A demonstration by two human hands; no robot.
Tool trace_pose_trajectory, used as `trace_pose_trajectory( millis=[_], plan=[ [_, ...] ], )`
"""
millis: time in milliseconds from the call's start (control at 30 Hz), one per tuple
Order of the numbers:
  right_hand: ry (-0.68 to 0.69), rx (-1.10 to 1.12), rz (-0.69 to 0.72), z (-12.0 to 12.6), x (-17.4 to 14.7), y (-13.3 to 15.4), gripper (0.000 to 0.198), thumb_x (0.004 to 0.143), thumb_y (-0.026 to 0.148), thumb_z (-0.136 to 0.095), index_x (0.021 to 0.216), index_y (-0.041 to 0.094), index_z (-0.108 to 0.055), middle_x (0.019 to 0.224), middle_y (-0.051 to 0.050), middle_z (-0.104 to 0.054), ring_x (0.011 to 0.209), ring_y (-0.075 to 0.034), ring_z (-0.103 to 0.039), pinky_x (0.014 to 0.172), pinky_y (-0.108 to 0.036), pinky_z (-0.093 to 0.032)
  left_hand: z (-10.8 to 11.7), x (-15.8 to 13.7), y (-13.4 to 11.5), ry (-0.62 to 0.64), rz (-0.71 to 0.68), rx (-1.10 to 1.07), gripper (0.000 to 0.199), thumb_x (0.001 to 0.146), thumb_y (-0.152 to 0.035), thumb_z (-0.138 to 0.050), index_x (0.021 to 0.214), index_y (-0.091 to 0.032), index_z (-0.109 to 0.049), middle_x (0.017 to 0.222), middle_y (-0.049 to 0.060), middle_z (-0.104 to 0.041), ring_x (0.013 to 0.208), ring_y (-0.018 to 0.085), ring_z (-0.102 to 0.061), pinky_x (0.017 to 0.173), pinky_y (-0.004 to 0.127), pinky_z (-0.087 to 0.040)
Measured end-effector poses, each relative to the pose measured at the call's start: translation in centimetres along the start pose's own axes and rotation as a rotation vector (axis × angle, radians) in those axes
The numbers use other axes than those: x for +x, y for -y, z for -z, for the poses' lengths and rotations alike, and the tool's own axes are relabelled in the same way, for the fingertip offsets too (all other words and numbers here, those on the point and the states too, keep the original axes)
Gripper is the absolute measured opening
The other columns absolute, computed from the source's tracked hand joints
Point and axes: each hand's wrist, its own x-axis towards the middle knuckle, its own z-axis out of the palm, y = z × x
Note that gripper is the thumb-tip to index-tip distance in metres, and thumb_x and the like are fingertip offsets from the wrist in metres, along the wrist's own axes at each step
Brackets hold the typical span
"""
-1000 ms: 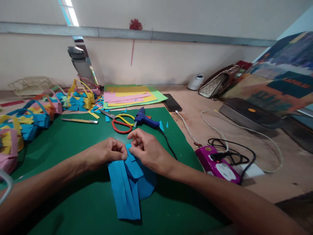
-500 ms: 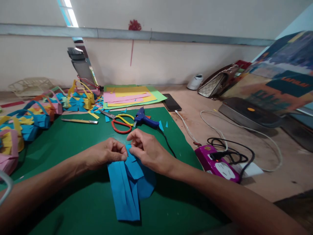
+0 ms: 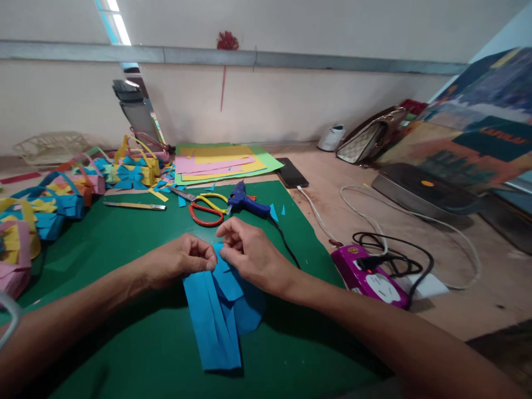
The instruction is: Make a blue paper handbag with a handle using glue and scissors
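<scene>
A piece of folded blue paper (image 3: 216, 321) hangs from my two hands over the green mat (image 3: 137, 343), with creased flaps lying over one another. My left hand (image 3: 189, 256) pinches its upper left edge between thumb and fingers. On the upper right, my right hand (image 3: 249, 252) grips the same paper near the left fingertips, its index finger curled above. Just beyond the hands lie scissors (image 3: 206, 216) with red and yellow handles and a blue glue gun (image 3: 249, 201).
Several coloured paper baskets (image 3: 68, 202) line the left side. A utility knife (image 3: 134, 205) lies on the mat. Behind are stacked coloured sheets (image 3: 224, 160) and a phone (image 3: 292, 173). To the right sits a purple power strip (image 3: 368, 277) with cables.
The lower end of the blue paper has swung slightly right and up. Both hands keep their hold in nearly the same place.
</scene>
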Motion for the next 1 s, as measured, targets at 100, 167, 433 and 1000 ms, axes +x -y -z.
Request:
trace_pose_trajectory(
  millis=[100,167,433,1000],
  plan=[
    [0.000,-0.001,-0.002,0.0,0.0,0.0,0.019,0.073,0.005,-0.049,0.086,0.018,-0.049,0.064,0.005,-0.048,0.057,-0.009,-0.045,0.054,-0.022,-0.034,-0.1,0.0,0.0,-0.007,0.008,-0.014,0.021,0.056,-0.027,-0.072,0.061,-0.012,-0.059,0.051,-0.003,-0.049,0.046,0.007,-0.039,0.044,0.019,-0.029],
    [0.000,-0.003,0.000,0.0,0.0,-0.1,0.019,0.073,0.004,-0.049,0.086,0.018,-0.048,0.064,0.005,-0.048,0.057,-0.009,-0.045,0.054,-0.022,-0.034,-0.1,0.0,0.1,-0.006,0.008,-0.023,0.021,0.056,-0.027,-0.073,0.061,-0.012,-0.059,0.052,-0.003,-0.050,0.046,0.007,-0.039,0.044,0.019,-0.029],
    [0.004,-0.026,-0.003,0.1,0.1,-0.2,0.018,0.072,0.005,-0.048,0.085,0.018,-0.048,0.066,0.004,-0.049,0.059,-0.009,-0.046,0.055,-0.021,-0.035,0.0,0.2,0.5,0.000,-0.038,-0.068,0.033,0.066,-0.039,-0.070,0.056,-0.013,-0.052,0.052,-0.004,-0.042,0.048,0.006,-0.033,0.047,0.020,-0.027],
    [-0.022,-0.151,-0.101,0.4,-0.3,1.2,0.025,0.069,0.003,-0.050,0.090,0.016,-0.054,0.066,0.002,-0.055,0.057,-0.009,-0.049,0.053,-0.021,-0.033,0.2,0.0,0.6,0.089,0.064,-0.059,0.032,0.064,-0.040,-0.072,0.065,-0.011,-0.060,0.054,-0.002,-0.052,0.046,0.007,-0.040,0.048,0.020,-0.029]
  ],
)
